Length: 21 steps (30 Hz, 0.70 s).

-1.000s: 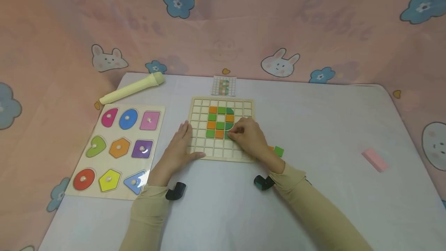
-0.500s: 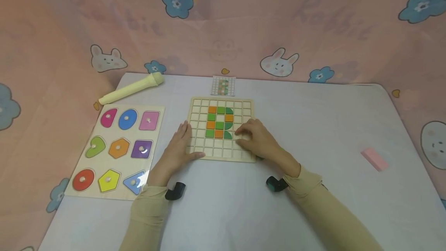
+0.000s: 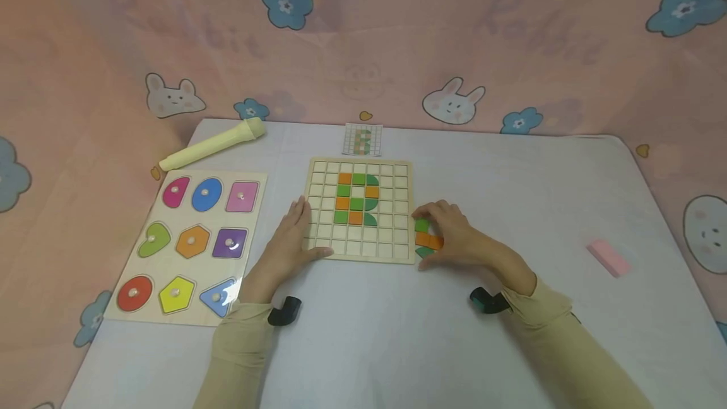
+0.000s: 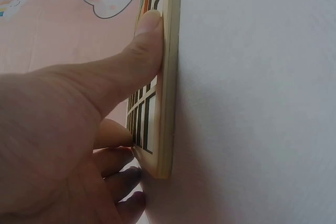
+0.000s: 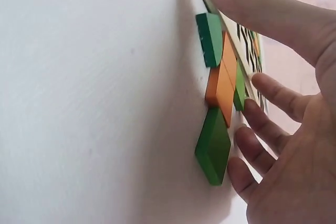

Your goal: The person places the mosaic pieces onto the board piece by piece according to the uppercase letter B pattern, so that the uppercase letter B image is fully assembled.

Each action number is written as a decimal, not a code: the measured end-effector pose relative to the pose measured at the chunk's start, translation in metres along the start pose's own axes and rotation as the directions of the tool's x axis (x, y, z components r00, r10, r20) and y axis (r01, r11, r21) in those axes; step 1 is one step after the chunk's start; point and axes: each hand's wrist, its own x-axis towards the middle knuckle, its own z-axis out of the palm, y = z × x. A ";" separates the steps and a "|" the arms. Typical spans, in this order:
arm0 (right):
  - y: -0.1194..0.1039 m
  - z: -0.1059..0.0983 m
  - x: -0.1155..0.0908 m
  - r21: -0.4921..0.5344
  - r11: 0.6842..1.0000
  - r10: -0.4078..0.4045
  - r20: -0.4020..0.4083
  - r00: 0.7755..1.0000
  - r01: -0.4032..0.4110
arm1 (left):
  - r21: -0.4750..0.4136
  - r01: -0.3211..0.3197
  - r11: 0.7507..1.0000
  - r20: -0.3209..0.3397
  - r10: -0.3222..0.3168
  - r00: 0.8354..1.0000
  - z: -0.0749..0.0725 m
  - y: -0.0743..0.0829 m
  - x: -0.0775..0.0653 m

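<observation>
My left hand (image 3: 288, 248) holds the left side of a wooden grid board (image 3: 400, 246), its thumb lying on the front edge (image 4: 167, 108) in the left wrist view. Orange, light green and dark green tiles form a pattern in the grid, with rounded dark green ones (image 3: 371, 219) along its right side. Just right of the board, my right hand (image 3: 462, 238) reaches over loose tiles with spread, bent fingers and nothing pinched. These are orange tiles (image 5: 223, 85), a dark green rounded tile (image 5: 211, 40) and green tiles (image 5: 214, 145), partly hidden by the hand in the head view.
A printed pattern card (image 3: 362, 140) lies behind the board. To the left are a knobbed shape puzzle (image 3: 195, 264) and a pale yellow microphone-shaped toy (image 3: 212, 144). A pink block (image 3: 608, 257) lies far right on the white table (image 3: 369, 346).
My right hand has left the lowest dark green tile in the grid and moved right to the loose tiles. My left hand stays on the board.
</observation>
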 end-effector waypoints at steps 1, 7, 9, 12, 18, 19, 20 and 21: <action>0.001 0.000 -0.001 -0.004 1.000 0.010 0.005 1.000 -0.010 | -0.001 0.001 1.000 -0.001 -0.001 1.000 0.000 0.000 0.000; 0.007 0.000 -0.004 -0.008 1.000 0.027 -0.003 1.000 -0.027 | -0.003 0.005 1.000 0.000 -0.005 1.000 0.000 -0.001 0.000; 0.007 0.000 -0.004 -0.018 1.000 0.023 -0.011 1.000 -0.023 | 0.000 0.004 1.000 0.001 -0.004 1.000 0.001 -0.001 0.001; 0.008 0.000 -0.003 -0.027 0.999 0.029 -0.017 0.999 -0.029 | 0.002 0.004 1.000 0.001 -0.004 1.000 0.001 -0.002 0.001; 0.009 0.000 -0.002 0.007 1.000 0.021 -0.031 0.999 -0.021 | 0.001 0.006 1.000 -0.002 -0.006 1.000 0.001 -0.002 0.001; 0.009 0.000 -0.002 0.017 1.000 0.019 -0.031 0.999 -0.019 | 0.000 0.007 1.000 -0.001 -0.007 1.000 0.001 -0.002 0.001; 0.009 -0.001 -0.002 0.026 1.000 0.017 -0.032 0.999 -0.016 | 0.001 0.006 1.000 -0.001 -0.006 1.000 0.001 -0.002 0.001; 0.009 -0.001 -0.002 0.034 0.999 0.015 -0.032 0.999 -0.014 | 0.000 0.006 1.000 0.000 -0.006 1.000 0.001 -0.002 0.001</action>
